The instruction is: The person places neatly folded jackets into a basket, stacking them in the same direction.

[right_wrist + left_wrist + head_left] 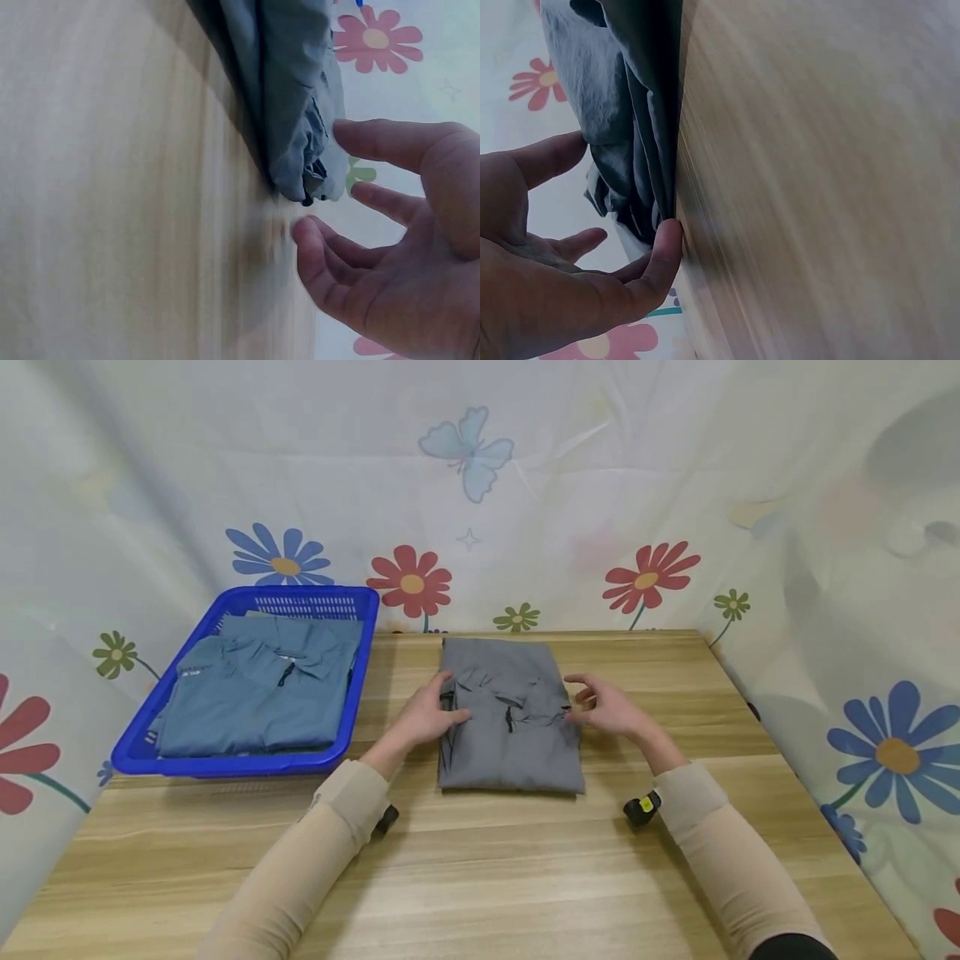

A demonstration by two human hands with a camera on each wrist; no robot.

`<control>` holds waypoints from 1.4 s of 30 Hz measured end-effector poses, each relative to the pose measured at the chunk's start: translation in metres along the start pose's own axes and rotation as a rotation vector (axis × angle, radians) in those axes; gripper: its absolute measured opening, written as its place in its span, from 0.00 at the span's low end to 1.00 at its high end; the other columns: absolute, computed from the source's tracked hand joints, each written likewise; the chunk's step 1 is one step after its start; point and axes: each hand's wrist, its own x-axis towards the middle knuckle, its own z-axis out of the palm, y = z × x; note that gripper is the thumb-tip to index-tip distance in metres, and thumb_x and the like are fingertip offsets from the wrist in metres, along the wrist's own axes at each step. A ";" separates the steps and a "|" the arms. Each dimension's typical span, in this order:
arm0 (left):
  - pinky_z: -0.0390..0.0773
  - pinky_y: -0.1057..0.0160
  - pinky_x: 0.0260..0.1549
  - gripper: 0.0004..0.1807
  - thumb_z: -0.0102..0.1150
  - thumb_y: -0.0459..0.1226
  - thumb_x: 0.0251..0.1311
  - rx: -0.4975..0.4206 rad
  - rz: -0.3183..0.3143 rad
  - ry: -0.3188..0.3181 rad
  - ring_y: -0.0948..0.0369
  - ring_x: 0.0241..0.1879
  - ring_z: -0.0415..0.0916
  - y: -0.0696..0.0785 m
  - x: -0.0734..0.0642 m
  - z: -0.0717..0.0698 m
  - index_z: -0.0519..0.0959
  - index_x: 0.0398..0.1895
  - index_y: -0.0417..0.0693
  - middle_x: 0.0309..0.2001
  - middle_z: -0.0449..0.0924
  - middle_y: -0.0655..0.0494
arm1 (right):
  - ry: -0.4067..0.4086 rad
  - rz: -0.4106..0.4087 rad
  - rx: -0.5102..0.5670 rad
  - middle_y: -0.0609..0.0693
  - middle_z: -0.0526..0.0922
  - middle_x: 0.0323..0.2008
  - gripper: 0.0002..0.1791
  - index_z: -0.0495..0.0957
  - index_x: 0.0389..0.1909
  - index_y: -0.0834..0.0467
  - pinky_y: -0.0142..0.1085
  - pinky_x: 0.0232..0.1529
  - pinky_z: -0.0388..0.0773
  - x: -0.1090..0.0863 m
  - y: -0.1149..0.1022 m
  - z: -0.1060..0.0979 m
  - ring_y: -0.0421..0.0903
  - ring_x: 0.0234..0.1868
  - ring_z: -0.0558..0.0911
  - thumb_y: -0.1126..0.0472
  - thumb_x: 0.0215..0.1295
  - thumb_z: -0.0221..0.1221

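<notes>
A grey folded shirt (510, 752) with a collar and a dark zip pull lies flat on the wooden table. At its left side is my left hand (429, 712), its thumb touching the top of the cloth. The left wrist view shows that hand's fingertips (667, 240) at the lower edge of the folded layers, beside the tabletop. My right hand (606, 706) is at the shirt's right edge, fingers loosely bent and spread. In the right wrist view its thumb comes up against the cloth or just short of it, while the other fingers (315, 255) are apart from it.
A blue plastic basket (367, 643) stands at the left of the table (510, 877), with folded blue-grey shirts (255, 693) inside. Behind and on both sides hangs a white curtain (547, 552) printed with flowers and a butterfly.
</notes>
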 end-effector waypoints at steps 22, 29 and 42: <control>0.73 0.48 0.56 0.37 0.70 0.34 0.63 -0.099 -0.034 0.040 0.47 0.54 0.71 -0.003 0.016 0.002 0.65 0.74 0.43 0.59 0.73 0.37 | 0.007 0.027 0.040 0.65 0.76 0.61 0.36 0.68 0.71 0.69 0.46 0.53 0.76 0.013 -0.004 0.021 0.58 0.57 0.76 0.68 0.63 0.68; 0.73 0.50 0.50 0.38 0.67 0.34 0.66 -0.105 0.007 0.042 0.48 0.50 0.71 -0.003 0.014 0.000 0.62 0.76 0.46 0.60 0.73 0.38 | 0.037 0.047 0.146 0.65 0.73 0.63 0.31 0.69 0.72 0.65 0.48 0.51 0.79 0.011 -0.005 0.021 0.62 0.59 0.78 0.69 0.68 0.64; 0.73 0.51 0.47 0.25 0.55 0.33 0.75 -0.056 0.112 -0.059 0.48 0.49 0.71 -0.007 0.013 -0.003 0.70 0.72 0.51 0.73 0.65 0.42 | -0.002 0.030 0.237 0.66 0.69 0.66 0.34 0.65 0.76 0.53 0.54 0.55 0.76 0.011 0.004 0.022 0.63 0.64 0.71 0.67 0.72 0.62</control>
